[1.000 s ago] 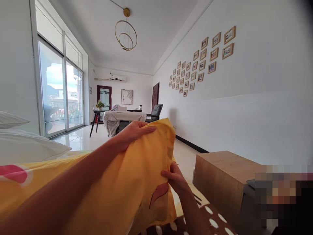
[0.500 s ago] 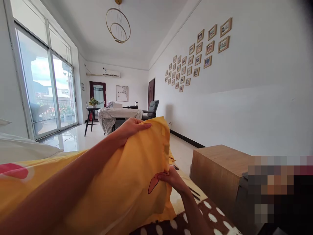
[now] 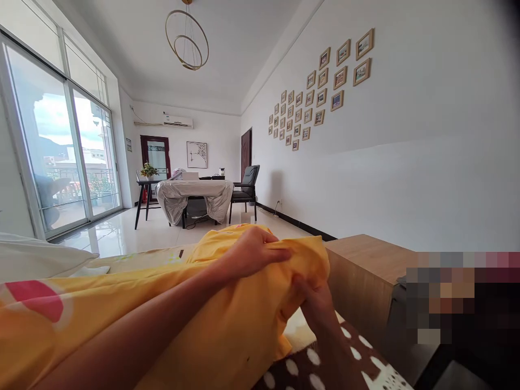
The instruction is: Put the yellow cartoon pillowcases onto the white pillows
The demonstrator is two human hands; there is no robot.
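Observation:
A yellow duvet cover (image 3: 227,309) with a pink patch at the left spreads across the front of the view, its far end raised and folded. My left hand (image 3: 254,252) grips the upper edge of this fabric, thumb on the near side. To its right and a little lower, my right hand (image 3: 319,298) is closed on the bunched corner, with some fingers hidden in the cloth. Under the cover lies a brown and cream blanket (image 3: 290,365) with white spots.
A wooden cabinet (image 3: 365,254) stands to the right of the bed. White bedding (image 3: 40,252) lies at the left. Farther off are a table with a plastic sheet (image 3: 195,189), a black chair (image 3: 246,189) and sliding glass doors (image 3: 77,151). A blurred patch covers the lower right.
Both hands have shifted right and come closer together. The left hand has come down with the cover's edge; the right has moved from the orange patch to the corner.

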